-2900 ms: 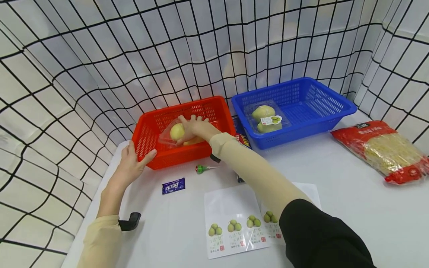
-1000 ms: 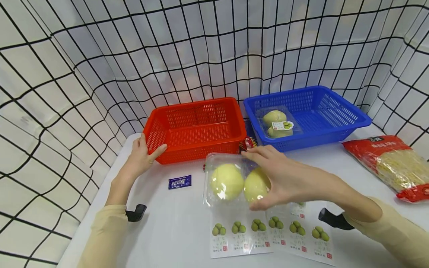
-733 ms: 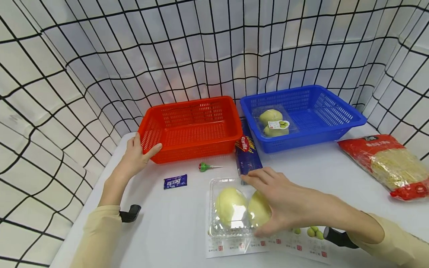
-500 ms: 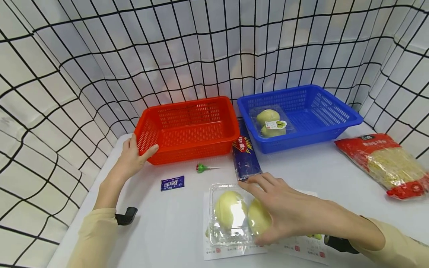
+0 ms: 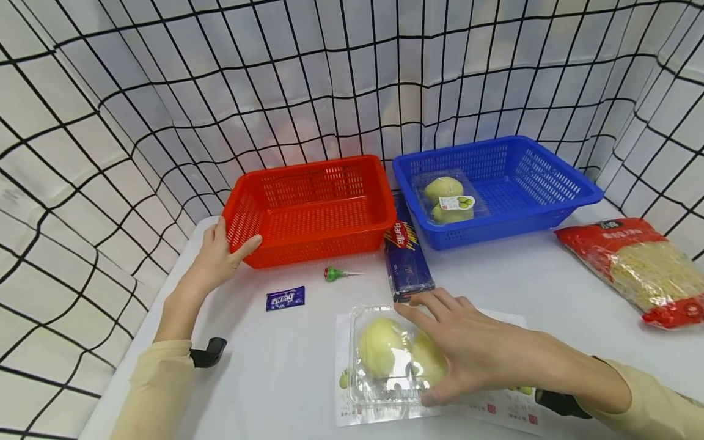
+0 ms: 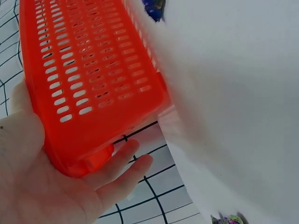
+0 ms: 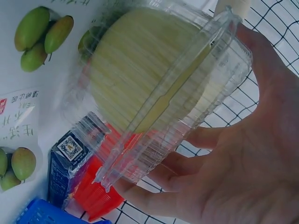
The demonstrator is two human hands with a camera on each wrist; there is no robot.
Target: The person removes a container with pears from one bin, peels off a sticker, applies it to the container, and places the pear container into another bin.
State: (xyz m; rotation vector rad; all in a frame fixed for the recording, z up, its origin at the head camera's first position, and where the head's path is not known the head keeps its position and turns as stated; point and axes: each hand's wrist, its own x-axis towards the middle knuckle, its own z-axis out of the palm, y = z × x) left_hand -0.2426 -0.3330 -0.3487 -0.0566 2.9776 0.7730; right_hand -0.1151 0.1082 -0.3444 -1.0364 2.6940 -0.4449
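Note:
My left hand (image 5: 208,264) grips the left front corner of a red plastic basket (image 5: 310,252), thumb along its front and fingers round the side. Nothing lies in that basket. My right hand (image 5: 478,351) holds the right end of a clear plastic clamshell box (image 5: 379,394) over the printed sheets, thumb at the near edge and fingers along the far edge. Inside sit two pale yellow-green fruits (image 5: 381,348). The right wrist view shows the clear box (image 7: 182,102) tilted, with the right hand (image 7: 243,158) along its hinged side.
A blue basket (image 5: 511,223) at the back right holds another fruit box (image 5: 448,198). Between the baskets lies a Barilla box (image 5: 408,269). A lollipop (image 5: 332,274), a purple wrapped bar (image 5: 285,299), fruit label sheets (image 5: 346,406) and a red noodle bag (image 5: 632,263) lie on the table.
My right hand has lifted the fruit box out of the red basket and brought it down over the label sheets near me. My left hand stays at the basket's corner.

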